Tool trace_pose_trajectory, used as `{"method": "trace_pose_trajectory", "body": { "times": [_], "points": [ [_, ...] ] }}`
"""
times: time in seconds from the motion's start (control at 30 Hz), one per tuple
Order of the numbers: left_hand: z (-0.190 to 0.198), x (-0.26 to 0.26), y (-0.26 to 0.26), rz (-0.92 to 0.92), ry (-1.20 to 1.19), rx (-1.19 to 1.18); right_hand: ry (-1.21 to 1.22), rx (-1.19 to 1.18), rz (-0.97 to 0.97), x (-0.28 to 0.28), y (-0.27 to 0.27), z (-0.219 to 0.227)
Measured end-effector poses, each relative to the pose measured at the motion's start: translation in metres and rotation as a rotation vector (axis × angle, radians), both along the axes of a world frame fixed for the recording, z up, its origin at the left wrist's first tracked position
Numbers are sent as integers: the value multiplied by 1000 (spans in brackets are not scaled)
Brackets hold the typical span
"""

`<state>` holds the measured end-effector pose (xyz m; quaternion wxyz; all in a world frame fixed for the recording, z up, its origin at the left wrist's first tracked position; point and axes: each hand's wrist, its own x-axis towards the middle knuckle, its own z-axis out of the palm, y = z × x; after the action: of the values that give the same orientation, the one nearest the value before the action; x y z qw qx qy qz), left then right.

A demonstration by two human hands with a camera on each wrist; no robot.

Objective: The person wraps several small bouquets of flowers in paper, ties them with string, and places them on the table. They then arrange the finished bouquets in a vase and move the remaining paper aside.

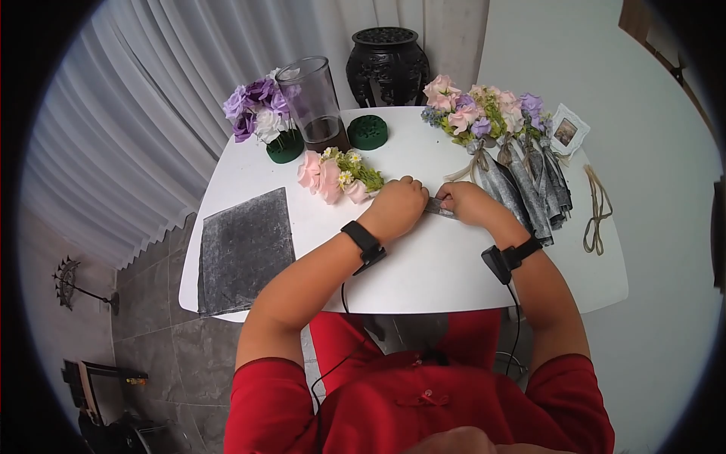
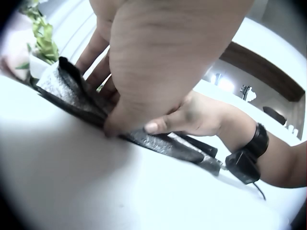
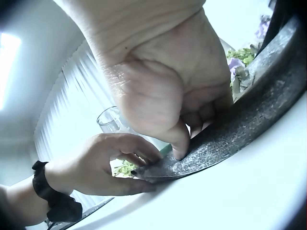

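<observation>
Pinching a grey wrap on the white worktop, the left hand has its fingers curled closely round it, and the thumb and fingers of the right hand nip it just beside them. Touching the left fingers' outer side, a pink bouquet with small daisies and green sprigs crowds that flank. Wrapped bouquets lie close on the right fingers' outer side, their grey tails reaching back beside that forearm and hemming it in. Farther left of the left fingers is a dark square sheet; well right of the right fingers lies a twine loop, with a small picture frame farther forward. Ahead of the left fingers, past the pink bouquet, stand a glass vase, a green foam disc and a purple-and-white arrangement. Farthest ahead are a black carved stool and pale curtains.
</observation>
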<state>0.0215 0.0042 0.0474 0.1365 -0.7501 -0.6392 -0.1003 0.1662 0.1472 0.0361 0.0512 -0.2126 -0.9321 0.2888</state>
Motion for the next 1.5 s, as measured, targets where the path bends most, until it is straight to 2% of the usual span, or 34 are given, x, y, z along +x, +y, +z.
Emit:
{"method": "trace_pose_trajectory", "body": {
  "times": [0.03,0.1,0.23,0.3,0.4,0.47,0.57,0.7,0.77,0.8,0.83,0.87,0.9,0.93,0.97,1.0,1.07,1.1,1.17,1.2,1.23,1.3,1.37,1.4,1.43,1.5],
  "points": [
    [-5,-1,5,10,44,14,4,5,-3,1,3,-9],
    [-6,-1,12,17,96,39,216,-201,-62,4,3,-15],
    [-6,2,16,44,144,17,192,-168,-193,15,-17,-4],
    [-6,-1,15,42,136,23,339,203,-46,21,-26,0],
    [-2,-4,10,25,96,53,283,343,38,27,-31,5],
    [0,-2,2,31,24,149,269,370,29,28,-35,6],
    [-5,0,-4,87,47,206,247,414,35,25,-35,2],
    [1,2,-13,132,-3,191,229,499,64,20,-35,-3],
    [5,5,-24,175,-210,174,236,475,63,22,-37,-1],
    [8,4,-28,176,-205,176,241,445,61,24,-38,1],
    [11,4,-31,313,-460,42,248,447,60,27,-40,4],
    [12,4,-35,449,-714,-96,225,244,5,33,-42,5],
    [8,7,-43,477,-1206,-230,206,41,-51,35,-45,5],
    [4,9,-46,481,-1364,-272,209,43,-52,37,-46,-2],
    [0,9,-46,483,-1526,-313,257,-92,-77,37,-45,-12],
    [-6,11,-45,479,-1527,-307,302,-226,-100,37,-51,-11],
    [-19,13,-39,336,-1779,-150,357,-309,-137,39,-66,-10],
    [-23,13,-36,334,-1784,-151,411,-398,-176,40,-76,-4],
    [-29,11,-29,146,-1815,28,403,-377,-205,38,-83,-3],
    [-25,10,-26,29,-1897,22,557,-557,-199,35,-83,-7],
    [-14,14,-25,27,-1898,22,711,-737,-188,32,-86,-6],
    [10,22,-24,-113,-2053,69,716,-715,-192,27,-91,5],
    [16,20,-19,-194,-2126,81,677,-1079,-196,22,-94,15],
    [14,16,-15,-222,-2245,69,647,-1140,-198,19,-92,16],
    [10,12,-12,-252,-2362,57,645,-1133,-194,13,-88,9],
    [2,9,-8,-215,-2425,99,606,-910,-122,-1,-83,-2]
  ]
}}
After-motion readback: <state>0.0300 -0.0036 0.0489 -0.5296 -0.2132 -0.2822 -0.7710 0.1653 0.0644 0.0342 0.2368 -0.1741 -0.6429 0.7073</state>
